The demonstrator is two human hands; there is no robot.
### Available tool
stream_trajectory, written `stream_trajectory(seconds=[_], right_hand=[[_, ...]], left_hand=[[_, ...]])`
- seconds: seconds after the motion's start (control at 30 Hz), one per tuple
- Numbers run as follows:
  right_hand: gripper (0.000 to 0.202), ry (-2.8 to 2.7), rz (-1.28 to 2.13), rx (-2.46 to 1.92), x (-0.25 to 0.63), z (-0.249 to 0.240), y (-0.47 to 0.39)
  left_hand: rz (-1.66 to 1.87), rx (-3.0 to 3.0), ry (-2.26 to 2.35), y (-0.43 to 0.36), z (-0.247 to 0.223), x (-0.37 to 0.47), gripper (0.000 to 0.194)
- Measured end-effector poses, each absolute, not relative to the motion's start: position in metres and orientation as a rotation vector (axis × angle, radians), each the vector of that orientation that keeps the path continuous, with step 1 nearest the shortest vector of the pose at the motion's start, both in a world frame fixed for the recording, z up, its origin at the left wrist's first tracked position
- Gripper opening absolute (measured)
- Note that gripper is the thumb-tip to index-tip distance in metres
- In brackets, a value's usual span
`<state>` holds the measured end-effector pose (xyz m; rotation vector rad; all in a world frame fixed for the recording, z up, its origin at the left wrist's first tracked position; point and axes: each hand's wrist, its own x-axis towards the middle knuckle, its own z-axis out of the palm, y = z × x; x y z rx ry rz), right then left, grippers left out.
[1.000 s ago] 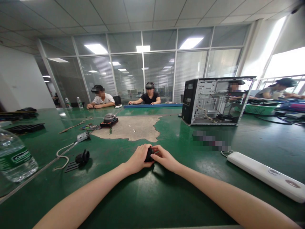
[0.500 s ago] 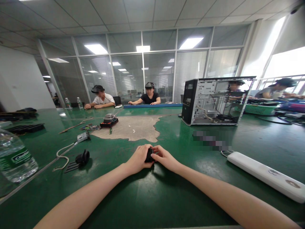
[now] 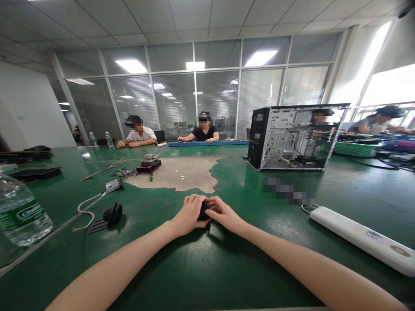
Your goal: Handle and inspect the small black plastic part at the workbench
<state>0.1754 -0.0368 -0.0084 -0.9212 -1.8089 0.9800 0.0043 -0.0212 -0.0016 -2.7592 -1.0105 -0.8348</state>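
A small black part (image 3: 203,211) is held between both hands just above the green table (image 3: 201,272); its exact kind does not show. My left hand (image 3: 190,212) wraps round it from the left, with the fingers over its top and the thumb below. From the other side my right hand (image 3: 223,214) pinches its edge with thumb and fingertips. Much of the part is hidden by the fingers. To the left lies a black plastic piece (image 3: 112,213) with a round end and several flat prongs.
An open computer case (image 3: 259,140) stands at the right rear, and a white power strip (image 3: 359,235) lies nearer. At left are a water bottle (image 3: 22,211), a metal bracket (image 3: 113,185) with a cable and a heatsink fan (image 3: 149,162). Two people sit across the table.
Both hands stay on the black part in nearly the same pose. The whole view has shifted very slightly.
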Motion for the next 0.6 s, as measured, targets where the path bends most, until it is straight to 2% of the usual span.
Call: stream_trajectory(seconds=[0.27, 0.5, 0.6], right_hand=[[0.016, -1.806, 0.796, -0.897, 0.1741, -0.0043, -0.0383], [0.027, -1.787, 0.991, -0.925, 0.1747, -0.0080, -0.0355], [0.025, -1.797, 0.992, -0.902, 0.1751, -0.0074, -0.0376]], left_hand=[[-0.818, -2.752, -1.024, -0.0198, -0.0036, 0.0041, 0.053], [-0.825, -2.749, -1.025, -0.0194, -0.0044, 0.0038, 0.055], [-0.821, -2.750, -1.026, -0.0200, -0.0037, 0.0036, 0.055]])
